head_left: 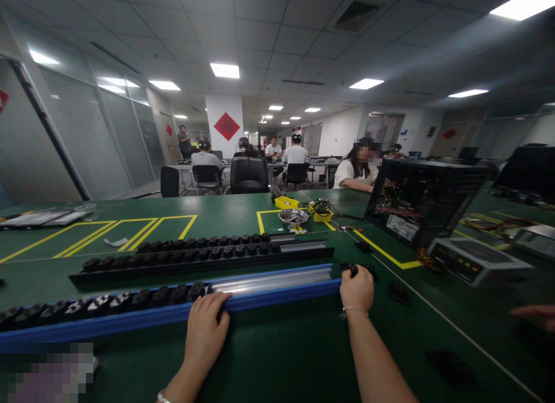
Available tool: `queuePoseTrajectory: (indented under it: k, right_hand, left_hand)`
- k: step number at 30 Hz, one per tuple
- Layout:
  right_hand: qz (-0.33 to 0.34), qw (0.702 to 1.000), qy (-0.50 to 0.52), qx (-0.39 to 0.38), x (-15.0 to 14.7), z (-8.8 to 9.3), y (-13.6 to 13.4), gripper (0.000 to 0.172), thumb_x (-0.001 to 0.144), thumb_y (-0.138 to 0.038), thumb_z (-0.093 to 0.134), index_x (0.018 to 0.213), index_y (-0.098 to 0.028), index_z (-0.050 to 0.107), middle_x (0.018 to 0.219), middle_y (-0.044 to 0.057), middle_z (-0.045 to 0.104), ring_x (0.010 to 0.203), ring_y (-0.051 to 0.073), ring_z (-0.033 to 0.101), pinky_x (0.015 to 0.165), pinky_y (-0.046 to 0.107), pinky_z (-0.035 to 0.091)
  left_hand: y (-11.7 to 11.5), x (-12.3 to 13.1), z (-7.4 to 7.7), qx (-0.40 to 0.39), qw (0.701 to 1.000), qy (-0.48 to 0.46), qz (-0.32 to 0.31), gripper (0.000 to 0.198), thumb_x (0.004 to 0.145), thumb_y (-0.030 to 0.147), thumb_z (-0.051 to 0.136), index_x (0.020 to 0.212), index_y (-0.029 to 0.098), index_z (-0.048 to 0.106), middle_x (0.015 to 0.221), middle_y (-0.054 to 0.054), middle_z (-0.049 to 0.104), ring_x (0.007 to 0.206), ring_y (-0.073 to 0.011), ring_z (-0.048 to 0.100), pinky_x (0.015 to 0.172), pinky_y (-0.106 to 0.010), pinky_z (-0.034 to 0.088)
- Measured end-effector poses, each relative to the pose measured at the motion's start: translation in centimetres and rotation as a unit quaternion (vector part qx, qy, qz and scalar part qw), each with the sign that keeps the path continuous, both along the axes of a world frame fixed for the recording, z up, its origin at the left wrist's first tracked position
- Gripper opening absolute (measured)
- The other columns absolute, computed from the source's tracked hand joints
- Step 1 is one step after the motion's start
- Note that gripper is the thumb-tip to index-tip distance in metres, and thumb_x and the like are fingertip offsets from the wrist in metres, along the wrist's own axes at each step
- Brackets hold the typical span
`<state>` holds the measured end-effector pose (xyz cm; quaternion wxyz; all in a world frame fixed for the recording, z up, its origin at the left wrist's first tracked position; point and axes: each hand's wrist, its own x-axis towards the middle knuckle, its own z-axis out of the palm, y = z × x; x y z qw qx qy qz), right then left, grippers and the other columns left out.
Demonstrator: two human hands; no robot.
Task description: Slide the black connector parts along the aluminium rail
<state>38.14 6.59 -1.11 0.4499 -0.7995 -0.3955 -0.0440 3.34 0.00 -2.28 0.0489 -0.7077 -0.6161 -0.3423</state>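
Far left on the green desk (269, 357), a row of small black clips (130, 299) sits packed in the channel of a long blue rail (277, 293), which runs across the near side of the desk. Behind it lies a black rail (203, 264), also lined with dark clips along most of its length.

Moving in, the left hand (206, 325) is on the blue rail. The fingers are loose and laid flat over its near edge, just right of the last clip in the row. It is pressing, not clenched. The bare silver stretch of the channel runs on from there to the right.

At the right end of the blue rail is the right hand (358, 288), closed in a fist with a bracelet at the wrist. It grasps a small black part (353, 269) that pokes out above the knuckles, right beside the rail's end.

Further back, inside a yellow-taped box, stand a metal bowl (293, 217) and a yellow tray (287, 202). To the right stands an open computer case (425, 200), tilted, with a grey box (477, 258) lying just in front of it. Loose black pieces (398, 291) dot the desk near the fist. At the far right edge another person's hand (535, 315) reaches in low over the desk. Whether it holds anything, I cannot tell.
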Motion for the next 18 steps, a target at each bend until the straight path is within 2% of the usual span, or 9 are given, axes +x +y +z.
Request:
queuePoseTrajectory:
  k: [2, 7, 18]
  right_hand:
    - [-0.016, 1.0, 0.003, -0.023, 1.0, -0.2, 0.0, 0.041, 0.077, -0.03, 0.037, 0.105, -0.009, 0.058, 0.112, 0.016, 0.054, 0.099, 0.026, 0.05, 0.079, 0.035, 0.039]
    - [-0.014, 0.99, 0.006, -0.142, 3.4, -1.0, 0.6, 0.044, 0.077, -0.034, 0.036, 0.107, -0.011, 0.059, 0.111, 0.016, 0.055, 0.092, 0.027, 0.054, 0.072, 0.036, 0.042]
    - [0.011, 0.983, -0.023, -0.18, 6.3, -0.9, 2.7, 0.047, 0.078, -0.035, 0.037, 0.114, -0.01, 0.054, 0.109, 0.019, 0.054, 0.095, 0.029, 0.052, 0.075, 0.04, 0.043]
  left_hand:
    - [0.0, 0.0, 0.0, 0.001, 1.0, 0.001, 0.001, 0.032, 0.074, 0.021, 0.045, 0.101, 0.023, 0.061, 0.103, -0.004, 0.063, 0.101, -0.0212, 0.052, 0.098, -0.044, 0.03]
    - [0.0, 0.0, -0.1, 0.003, 1.0, 0.003, 0.001, 0.032, 0.074, 0.021, 0.045, 0.102, 0.023, 0.061, 0.103, -0.003, 0.063, 0.101, -0.0207, 0.052, 0.099, -0.043, 0.03]
    - [-0.1, 0.1, -0.1, 0.001, 1.0, -0.002, 0.007, 0.032, 0.073, 0.019, 0.045, 0.101, 0.023, 0.061, 0.102, -0.003, 0.064, 0.1, -0.0205, 0.053, 0.099, -0.044, 0.03]
